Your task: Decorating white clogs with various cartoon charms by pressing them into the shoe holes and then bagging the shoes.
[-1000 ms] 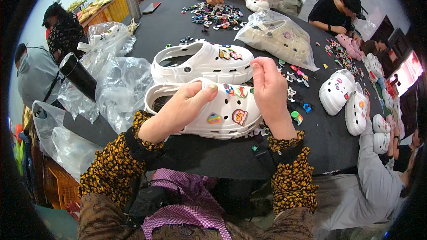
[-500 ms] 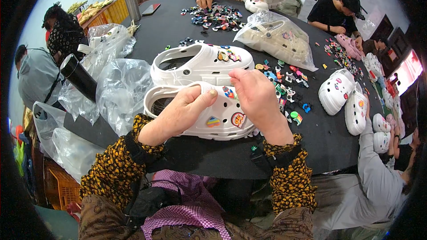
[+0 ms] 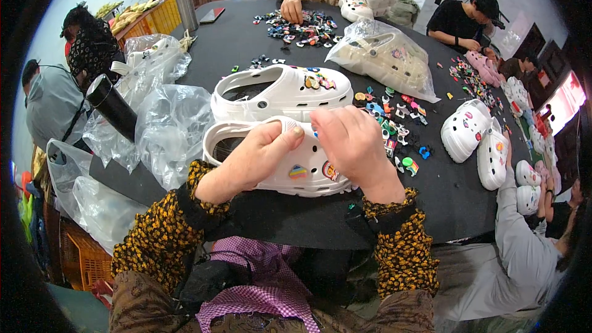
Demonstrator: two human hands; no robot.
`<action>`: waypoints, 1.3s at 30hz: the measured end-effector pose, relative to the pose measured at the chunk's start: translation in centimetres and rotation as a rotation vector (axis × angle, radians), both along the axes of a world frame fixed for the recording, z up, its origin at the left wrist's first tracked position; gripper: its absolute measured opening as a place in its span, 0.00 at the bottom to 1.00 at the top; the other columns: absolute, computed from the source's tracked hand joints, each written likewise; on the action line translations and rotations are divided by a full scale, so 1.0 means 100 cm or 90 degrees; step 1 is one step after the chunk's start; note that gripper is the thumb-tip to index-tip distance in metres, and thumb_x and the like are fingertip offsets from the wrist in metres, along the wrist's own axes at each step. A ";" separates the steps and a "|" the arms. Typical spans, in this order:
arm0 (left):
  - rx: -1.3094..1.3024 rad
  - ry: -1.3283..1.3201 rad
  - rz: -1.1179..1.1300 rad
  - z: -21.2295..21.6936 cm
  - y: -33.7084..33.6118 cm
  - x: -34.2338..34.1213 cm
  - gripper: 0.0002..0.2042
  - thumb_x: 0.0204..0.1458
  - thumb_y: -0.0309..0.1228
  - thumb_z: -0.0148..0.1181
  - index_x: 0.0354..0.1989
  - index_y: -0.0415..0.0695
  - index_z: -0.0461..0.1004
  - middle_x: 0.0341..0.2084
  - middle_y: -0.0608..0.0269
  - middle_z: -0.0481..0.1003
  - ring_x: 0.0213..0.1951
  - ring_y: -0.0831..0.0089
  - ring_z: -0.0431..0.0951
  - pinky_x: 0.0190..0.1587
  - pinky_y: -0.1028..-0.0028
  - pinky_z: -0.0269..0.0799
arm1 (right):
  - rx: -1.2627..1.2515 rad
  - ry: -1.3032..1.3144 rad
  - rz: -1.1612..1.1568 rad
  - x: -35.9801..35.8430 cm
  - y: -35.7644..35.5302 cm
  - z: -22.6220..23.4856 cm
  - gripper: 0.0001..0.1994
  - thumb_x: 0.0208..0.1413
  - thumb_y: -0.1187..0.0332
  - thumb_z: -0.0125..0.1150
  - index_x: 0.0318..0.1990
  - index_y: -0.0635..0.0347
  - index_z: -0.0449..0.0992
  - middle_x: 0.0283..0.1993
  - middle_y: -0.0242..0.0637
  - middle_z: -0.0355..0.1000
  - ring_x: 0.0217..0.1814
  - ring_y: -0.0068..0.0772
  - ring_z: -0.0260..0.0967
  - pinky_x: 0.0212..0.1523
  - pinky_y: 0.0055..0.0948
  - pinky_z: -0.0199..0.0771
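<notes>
A white clog (image 3: 280, 184) with coloured shoe charms lies on its side in front of me. My left hand (image 3: 259, 154) grips its upper, thumb on top. My right hand (image 3: 353, 145) is curled over the front of the same clog, fingertips down at its holes; they cover one charm, and what they pinch is hidden. A rainbow triangle charm (image 3: 298, 172) and a round red charm (image 3: 328, 171) show below the hands. Just behind stands the matching white clog (image 3: 265, 103), with a cluster of charms on its toe.
Loose charms (image 3: 394, 126) spread to the right, with another pile (image 3: 302, 28) at the far side under a co-worker's hand (image 3: 291, 9). Clear plastic bags (image 3: 172, 129) and a black cylinder (image 3: 111, 106) crowd the left. A bagged beige clog (image 3: 385, 61) and white clogs (image 3: 467, 129) stand right.
My right hand has come down and slightly toward the clog, its fingers now covering the charm that showed before. The left hand keeps its grip on the clog.
</notes>
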State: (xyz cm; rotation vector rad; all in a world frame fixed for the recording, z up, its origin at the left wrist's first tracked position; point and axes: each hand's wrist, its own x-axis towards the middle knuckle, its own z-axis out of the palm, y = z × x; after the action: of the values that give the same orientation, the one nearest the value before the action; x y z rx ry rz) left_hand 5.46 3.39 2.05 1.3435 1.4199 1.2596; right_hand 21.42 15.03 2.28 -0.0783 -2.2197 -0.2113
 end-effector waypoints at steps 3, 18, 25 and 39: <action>-0.079 -0.009 0.058 0.006 0.006 0.000 0.17 0.59 0.39 0.51 0.37 0.34 0.74 0.29 0.64 0.75 0.34 0.80 0.71 0.37 0.75 0.68 | 0.037 0.033 0.003 -0.003 0.004 -0.003 0.13 0.45 0.71 0.57 0.41 0.60 0.72 0.28 0.35 0.67 0.31 0.37 0.69 0.31 0.33 0.71; 0.188 0.329 0.270 0.017 0.009 -0.021 0.12 0.53 0.29 0.59 0.43 0.37 0.69 0.28 0.65 0.69 0.28 0.78 0.68 0.30 0.78 0.66 | -0.288 0.064 -0.262 0.020 0.058 -0.027 0.05 0.54 0.70 0.55 0.36 0.59 0.73 0.33 0.43 0.69 0.39 0.46 0.69 0.40 0.41 0.69; 0.221 0.562 0.285 0.004 0.033 -0.037 0.24 0.51 0.34 0.59 0.53 0.34 0.64 0.42 0.46 0.73 0.47 0.57 0.73 0.51 0.65 0.67 | -0.354 0.108 -0.218 0.020 0.062 -0.034 0.04 0.52 0.73 0.55 0.33 0.61 0.76 0.34 0.43 0.69 0.39 0.47 0.68 0.41 0.40 0.69; 0.065 0.388 0.138 0.026 0.021 -0.027 0.18 0.46 0.34 0.54 0.39 0.30 0.73 0.37 0.41 0.74 0.43 0.51 0.74 0.47 0.63 0.69 | -0.732 -0.166 0.012 0.022 0.019 -0.003 0.08 0.56 0.69 0.56 0.35 0.66 0.77 0.25 0.28 0.73 0.27 0.15 0.66 0.28 0.20 0.67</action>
State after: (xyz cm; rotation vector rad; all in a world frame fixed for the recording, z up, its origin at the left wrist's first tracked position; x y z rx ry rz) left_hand 2.77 5.49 4.63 1.7774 1.9801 1.1121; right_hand 23.64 16.96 2.01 -0.6736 -2.3083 1.1339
